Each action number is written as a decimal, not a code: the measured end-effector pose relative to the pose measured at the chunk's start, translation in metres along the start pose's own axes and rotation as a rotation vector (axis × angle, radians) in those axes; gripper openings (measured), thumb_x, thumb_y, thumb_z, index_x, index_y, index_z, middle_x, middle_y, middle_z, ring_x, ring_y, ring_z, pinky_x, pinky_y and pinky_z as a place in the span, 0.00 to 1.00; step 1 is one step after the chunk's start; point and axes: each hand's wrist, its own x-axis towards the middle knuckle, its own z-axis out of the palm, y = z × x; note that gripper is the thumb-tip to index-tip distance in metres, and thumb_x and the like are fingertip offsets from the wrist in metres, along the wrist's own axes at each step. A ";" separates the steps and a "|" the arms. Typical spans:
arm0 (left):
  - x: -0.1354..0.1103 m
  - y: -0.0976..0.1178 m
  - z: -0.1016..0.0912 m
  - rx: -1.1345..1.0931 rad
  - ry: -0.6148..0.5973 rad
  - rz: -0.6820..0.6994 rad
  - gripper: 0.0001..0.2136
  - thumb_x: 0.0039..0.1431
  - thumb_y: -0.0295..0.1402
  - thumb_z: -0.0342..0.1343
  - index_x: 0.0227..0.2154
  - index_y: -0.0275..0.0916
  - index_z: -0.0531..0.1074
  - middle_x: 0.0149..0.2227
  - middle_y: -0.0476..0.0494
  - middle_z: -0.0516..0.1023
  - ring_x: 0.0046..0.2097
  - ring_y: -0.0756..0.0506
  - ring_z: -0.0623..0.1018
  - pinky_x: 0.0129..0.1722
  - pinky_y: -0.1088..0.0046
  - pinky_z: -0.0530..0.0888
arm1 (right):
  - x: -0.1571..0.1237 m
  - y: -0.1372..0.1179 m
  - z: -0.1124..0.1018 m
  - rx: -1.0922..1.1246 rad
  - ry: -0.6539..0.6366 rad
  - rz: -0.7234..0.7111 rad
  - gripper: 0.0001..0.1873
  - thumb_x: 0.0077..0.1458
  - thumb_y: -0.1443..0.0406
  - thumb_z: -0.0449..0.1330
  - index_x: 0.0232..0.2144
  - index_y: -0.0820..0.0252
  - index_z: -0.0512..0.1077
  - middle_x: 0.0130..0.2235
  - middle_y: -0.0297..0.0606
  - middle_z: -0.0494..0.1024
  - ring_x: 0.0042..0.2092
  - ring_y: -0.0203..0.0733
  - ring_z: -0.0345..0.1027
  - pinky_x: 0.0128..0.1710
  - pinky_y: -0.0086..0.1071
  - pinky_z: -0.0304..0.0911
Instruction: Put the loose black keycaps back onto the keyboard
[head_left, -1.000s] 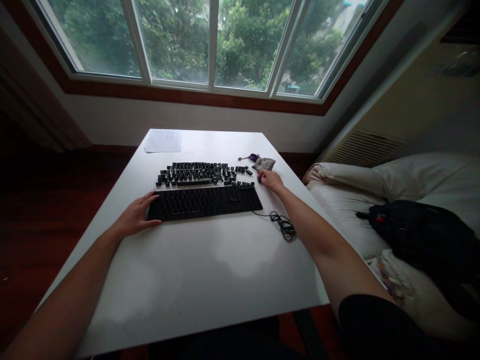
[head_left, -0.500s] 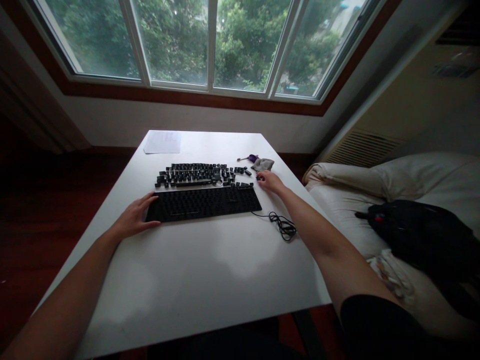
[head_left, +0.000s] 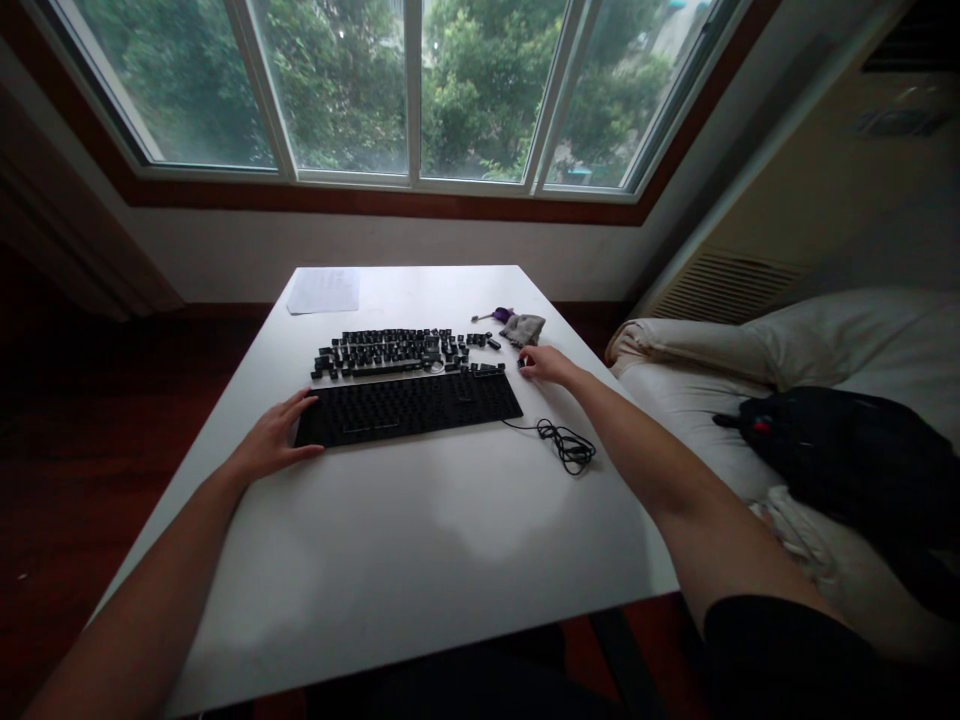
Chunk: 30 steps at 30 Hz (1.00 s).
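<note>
A black keyboard (head_left: 427, 408), its key caps apparently off, lies flat on the white table. My left hand (head_left: 277, 440) grips its left end, thumb at the near corner and fingers at the far corner. Beyond it, loose black keycaps (head_left: 390, 347) are laid out in rows, with a few more along the keyboard's far right edge. My right hand (head_left: 546, 366) is just past the keyboard's far right corner, low over the table. Its fingertips are pinched on a small dark keycap (head_left: 521, 363), partly hidden by the fingers.
A grey cloth (head_left: 523, 328) and a purple-handled brush (head_left: 501, 314) lie beyond my right hand. The keyboard's coiled cable (head_left: 566, 445) rests right of it. Paper sheets (head_left: 324, 291) are at the far left. A light sofa (head_left: 675, 390) with a black bag (head_left: 847, 460) stands at the right.
My right hand has shifted slightly right and nearer, with its fingertips drawn together on the small dark piece. My left hand stays at the keyboard's end. The view tilts slightly.
</note>
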 end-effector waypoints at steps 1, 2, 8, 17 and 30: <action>0.000 0.001 0.000 0.000 0.002 -0.001 0.45 0.52 0.61 0.58 0.68 0.44 0.55 0.72 0.37 0.53 0.69 0.31 0.61 0.66 0.51 0.62 | -0.006 0.000 -0.002 -0.001 -0.010 0.000 0.17 0.51 0.60 0.67 0.44 0.57 0.76 0.38 0.37 0.81 0.37 0.40 0.73 0.36 0.29 0.63; 0.000 0.001 0.000 0.000 0.003 -0.002 0.45 0.52 0.61 0.58 0.68 0.45 0.54 0.72 0.37 0.53 0.69 0.31 0.61 0.66 0.50 0.62 | -0.014 0.001 -0.005 0.000 -0.014 -0.003 0.16 0.51 0.60 0.67 0.42 0.57 0.76 0.37 0.37 0.81 0.37 0.41 0.73 0.36 0.29 0.63; 0.000 -0.001 0.001 0.004 0.000 0.008 0.46 0.52 0.61 0.59 0.68 0.44 0.55 0.71 0.36 0.53 0.68 0.31 0.61 0.67 0.50 0.61 | -0.075 -0.008 -0.013 0.256 0.058 -0.164 0.18 0.53 0.54 0.64 0.42 0.58 0.76 0.39 0.39 0.81 0.40 0.42 0.75 0.42 0.33 0.68; 0.000 -0.001 0.002 0.011 0.001 -0.001 0.45 0.52 0.61 0.59 0.68 0.43 0.55 0.71 0.36 0.54 0.68 0.31 0.61 0.66 0.50 0.62 | -0.122 -0.044 -0.003 0.511 0.020 -0.312 0.20 0.53 0.54 0.65 0.44 0.58 0.76 0.44 0.41 0.79 0.45 0.43 0.74 0.43 0.35 0.72; 0.000 -0.002 0.002 0.011 -0.003 -0.007 0.46 0.52 0.62 0.58 0.68 0.44 0.54 0.72 0.37 0.53 0.68 0.30 0.60 0.66 0.50 0.61 | -0.109 -0.056 -0.003 0.329 -0.029 -0.330 0.17 0.54 0.58 0.64 0.46 0.57 0.75 0.41 0.40 0.80 0.37 0.41 0.76 0.40 0.34 0.71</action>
